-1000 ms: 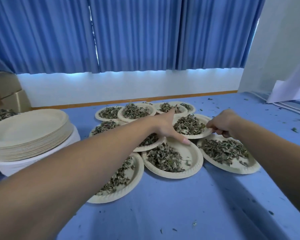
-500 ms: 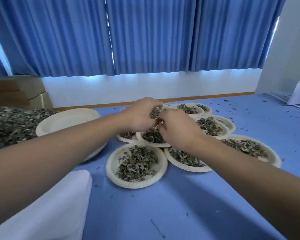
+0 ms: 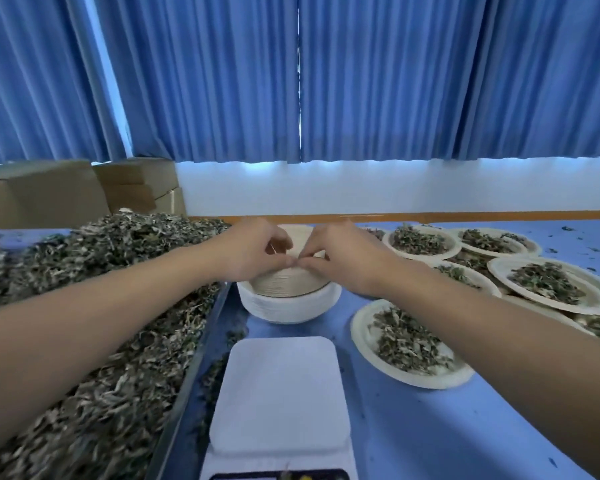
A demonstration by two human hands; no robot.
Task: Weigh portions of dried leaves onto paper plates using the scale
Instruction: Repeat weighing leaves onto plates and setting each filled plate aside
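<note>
A stack of empty paper plates (image 3: pixel 288 284) stands behind the white scale (image 3: pixel 279 393), whose platform is bare. My left hand (image 3: pixel 257 249) and my right hand (image 3: pixel 340 258) meet over the stack, fingertips pinching the rim of the top plate at its near edge. A large heap of dried leaves (image 3: pixel 84 327) fills a metal tray on the left. Several filled paper plates lie on the right, the nearest one (image 3: pixel 406 344) beside the scale.
Cardboard boxes (image 3: pixel 66 188) stand at the back left against the blue curtains. Leaf crumbs are scattered over the blue table (image 3: pixel 465 427). The tray's metal edge (image 3: pixel 187 372) runs close along the scale's left side.
The view has swung left from the filled plates. Both hands left the leaf plates and now pinch the top of the empty plate stack; the scale has come into view.
</note>
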